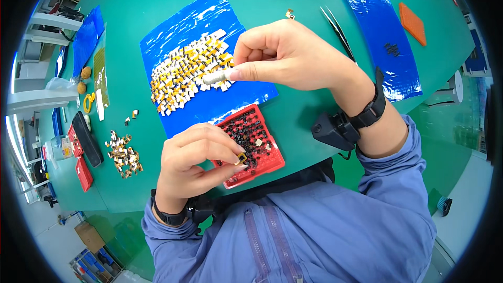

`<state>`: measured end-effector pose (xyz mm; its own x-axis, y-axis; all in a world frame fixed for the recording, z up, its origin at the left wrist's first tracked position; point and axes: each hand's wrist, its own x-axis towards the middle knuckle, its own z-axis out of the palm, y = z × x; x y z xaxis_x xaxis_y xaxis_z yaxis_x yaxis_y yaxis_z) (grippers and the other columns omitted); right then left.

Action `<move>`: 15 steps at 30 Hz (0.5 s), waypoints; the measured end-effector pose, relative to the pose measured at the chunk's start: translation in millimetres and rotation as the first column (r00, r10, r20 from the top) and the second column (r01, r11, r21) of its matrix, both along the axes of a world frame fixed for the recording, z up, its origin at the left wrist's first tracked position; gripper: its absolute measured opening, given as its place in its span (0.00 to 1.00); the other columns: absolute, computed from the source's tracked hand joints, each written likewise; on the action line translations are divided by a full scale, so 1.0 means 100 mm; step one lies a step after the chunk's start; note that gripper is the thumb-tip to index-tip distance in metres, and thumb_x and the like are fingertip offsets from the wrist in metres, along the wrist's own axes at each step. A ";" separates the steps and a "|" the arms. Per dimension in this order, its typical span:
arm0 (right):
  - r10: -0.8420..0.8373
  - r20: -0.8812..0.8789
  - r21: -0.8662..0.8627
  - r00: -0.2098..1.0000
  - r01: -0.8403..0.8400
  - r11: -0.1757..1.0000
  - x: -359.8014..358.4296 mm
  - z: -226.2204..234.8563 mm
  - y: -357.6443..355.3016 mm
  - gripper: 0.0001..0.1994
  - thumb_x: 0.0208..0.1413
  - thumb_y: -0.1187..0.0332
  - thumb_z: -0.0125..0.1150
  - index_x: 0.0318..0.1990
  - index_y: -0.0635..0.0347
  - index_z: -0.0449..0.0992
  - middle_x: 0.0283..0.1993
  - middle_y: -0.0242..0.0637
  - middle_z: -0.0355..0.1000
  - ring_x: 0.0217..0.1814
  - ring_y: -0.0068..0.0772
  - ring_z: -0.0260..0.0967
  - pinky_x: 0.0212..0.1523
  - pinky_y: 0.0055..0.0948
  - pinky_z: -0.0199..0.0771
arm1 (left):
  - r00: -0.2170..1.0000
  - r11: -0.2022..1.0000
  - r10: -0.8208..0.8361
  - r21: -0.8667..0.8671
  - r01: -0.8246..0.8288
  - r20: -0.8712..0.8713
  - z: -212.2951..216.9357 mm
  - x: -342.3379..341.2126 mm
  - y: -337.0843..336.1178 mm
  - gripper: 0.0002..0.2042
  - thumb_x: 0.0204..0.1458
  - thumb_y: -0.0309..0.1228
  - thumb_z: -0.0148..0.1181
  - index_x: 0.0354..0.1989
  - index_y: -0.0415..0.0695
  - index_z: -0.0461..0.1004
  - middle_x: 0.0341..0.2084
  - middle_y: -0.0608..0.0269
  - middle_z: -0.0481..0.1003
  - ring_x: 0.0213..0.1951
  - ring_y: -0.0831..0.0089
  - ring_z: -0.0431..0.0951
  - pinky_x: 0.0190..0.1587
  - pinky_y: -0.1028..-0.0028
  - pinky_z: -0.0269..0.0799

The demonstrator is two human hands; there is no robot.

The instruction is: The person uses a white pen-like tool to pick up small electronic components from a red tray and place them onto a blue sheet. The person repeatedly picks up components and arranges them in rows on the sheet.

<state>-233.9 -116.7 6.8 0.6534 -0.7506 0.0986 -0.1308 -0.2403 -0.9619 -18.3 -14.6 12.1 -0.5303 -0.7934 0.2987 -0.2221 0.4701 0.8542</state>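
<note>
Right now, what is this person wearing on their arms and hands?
Both hands are bare. The left hand has a black wristband; the right hand has a black strap carrying a small black boxy device. Light blue sleeves are pushed up.

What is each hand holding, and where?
Left hand: small yellow part, pinched at its edges by fingertips. Right hand: grey stick, gripped at one end.

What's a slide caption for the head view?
Left hand pinches a small yellow part over a red tray; right hand holds a white stick above parts on a blue sheet.
</note>
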 end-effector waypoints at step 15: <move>-0.020 -0.003 0.003 1.000 0.020 1.000 0.01 -0.04 0.00 0.14 0.49 0.59 0.65 0.27 0.64 0.76 0.18 0.32 0.69 0.19 0.18 0.61 0.19 0.22 0.60 | 0.998 0.999 -0.030 0.028 0.032 -0.062 0.01 0.02 0.00 0.10 0.31 0.18 0.68 0.23 0.43 0.75 0.25 0.62 0.78 0.29 0.70 0.77 0.31 0.74 0.72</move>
